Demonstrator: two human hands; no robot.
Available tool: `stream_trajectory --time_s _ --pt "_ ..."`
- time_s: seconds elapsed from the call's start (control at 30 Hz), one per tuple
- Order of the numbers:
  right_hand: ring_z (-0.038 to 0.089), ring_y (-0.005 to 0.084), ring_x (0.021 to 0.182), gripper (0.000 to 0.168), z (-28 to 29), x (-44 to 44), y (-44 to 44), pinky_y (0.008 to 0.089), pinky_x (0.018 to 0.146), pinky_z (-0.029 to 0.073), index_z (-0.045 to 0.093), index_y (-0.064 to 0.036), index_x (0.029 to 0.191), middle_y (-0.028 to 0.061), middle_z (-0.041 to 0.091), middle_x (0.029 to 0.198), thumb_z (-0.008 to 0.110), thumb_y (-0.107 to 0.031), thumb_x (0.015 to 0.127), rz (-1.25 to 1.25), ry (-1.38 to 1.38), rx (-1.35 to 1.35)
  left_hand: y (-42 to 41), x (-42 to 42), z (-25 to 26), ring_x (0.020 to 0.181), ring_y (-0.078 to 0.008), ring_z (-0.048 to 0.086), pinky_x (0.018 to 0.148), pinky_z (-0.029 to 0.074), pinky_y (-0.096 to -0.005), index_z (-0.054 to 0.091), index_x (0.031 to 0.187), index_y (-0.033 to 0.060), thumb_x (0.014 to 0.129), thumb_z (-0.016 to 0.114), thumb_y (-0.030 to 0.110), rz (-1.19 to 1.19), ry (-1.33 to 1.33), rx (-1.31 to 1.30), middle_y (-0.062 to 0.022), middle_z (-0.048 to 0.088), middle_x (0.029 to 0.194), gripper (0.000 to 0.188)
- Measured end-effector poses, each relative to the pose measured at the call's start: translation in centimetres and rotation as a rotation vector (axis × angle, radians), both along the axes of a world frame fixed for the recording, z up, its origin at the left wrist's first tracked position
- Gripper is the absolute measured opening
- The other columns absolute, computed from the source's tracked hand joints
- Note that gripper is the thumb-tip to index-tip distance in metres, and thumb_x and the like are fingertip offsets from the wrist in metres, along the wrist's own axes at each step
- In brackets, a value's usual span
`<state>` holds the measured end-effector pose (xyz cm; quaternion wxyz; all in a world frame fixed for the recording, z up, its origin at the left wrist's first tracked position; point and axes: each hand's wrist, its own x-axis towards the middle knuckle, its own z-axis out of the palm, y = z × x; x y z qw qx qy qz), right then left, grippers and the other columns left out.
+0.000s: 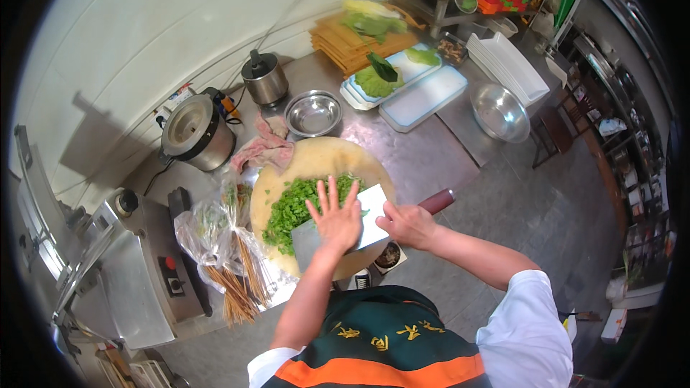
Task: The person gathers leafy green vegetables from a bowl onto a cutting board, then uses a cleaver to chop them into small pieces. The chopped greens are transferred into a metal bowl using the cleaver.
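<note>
A broad Chinese cleaver (373,214) lies nearly flat at the near side of a round wooden chopping block (345,152). My right hand (408,224) grips it where the blade meets the dark red handle (435,202). Over the blade, my left hand (339,220) is spread with its fingers apart; whether its palm touches the steel cannot be told. Chopped leafy greens (294,202) form a heap on the block, just beyond and left of the blade. Part of the heap is hidden by my left hand.
Skewers (234,291) in clear plastic bags (207,226) lie left of the block, near a steel machine (140,269). A pink cloth (267,143) touches the block's far edge. Beyond stand steel bowls (313,113), a cooker (197,132) and white trays (423,98). A large bowl (500,113) sits right.
</note>
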<state>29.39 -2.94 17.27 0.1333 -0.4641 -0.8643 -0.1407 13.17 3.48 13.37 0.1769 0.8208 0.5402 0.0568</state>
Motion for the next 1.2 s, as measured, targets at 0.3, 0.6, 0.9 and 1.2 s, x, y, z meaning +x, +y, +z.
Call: stream_trajectory --time_s 0.3,0.6,0.9,1.2 --pt "0.052 0.017 0.051 0.012 1.6 3.9 -2.5 0.0303 0.043 0.043 0.043 -0.012 0.085 0.0073 0.043 0.075 0.05 -0.011 0.075 -0.217 0.012 0.018 1.8 -6.5 -3.8 0.136 -0.0302 -0.005 0.104 -0.005 -0.0551 0.028 0.137 0.0328 0.094 0.022 0.039 0.104 0.046 -0.023 -0.0082 0.0 0.149 0.045" --pt "0.058 0.0214 0.08 0.023 3.8 2.8 -6.4 0.0298 0.072 0.047 0.06 -0.002 0.097 0.0093 0.058 0.09 0.065 -0.006 0.075 -0.583 0.888 -0.533 5.1 -8.1 -4.2 0.136 -0.0222 0.012 0.109 0.008 -0.0366 0.022 0.139 0.0085 0.095 0.025 0.042 0.29 -1.067 -0.583 -0.009 0.02 0.145 0.056" --pt "0.029 0.0027 0.045 0.038 1.2 -4.3 -5.9 0.0203 0.04 0.026 0.047 -0.009 0.124 -0.0073 0.034 0.062 0.054 -0.022 0.089 -0.381 1.668 -1.482 4.7 -9.3 -0.9 0.123 -0.0306 0.036 0.104 0.026 -0.0454 0.032 0.133 0.0034 0.085 0.023 0.065 0.667 -1.8 -1.255 -0.013 0.04 0.133 0.079" --pt "0.055 0.0131 0.058 0.031 -1.2 -3.3 -3.5 0.0286 0.053 0.046 0.052 -0.006 0.116 0.004 0.059 0.072 0.054 -0.019 0.087 -0.635 1.295 -1.091 3.2 -12.4 0.0 0.134 -0.0261 0.014 0.109 0.005 -0.0444 0.037 0.129 -0.0018 0.088 0.013 0.061 0.606 -1.801 -1.441 -0.0161 0.027 0.141 0.079"
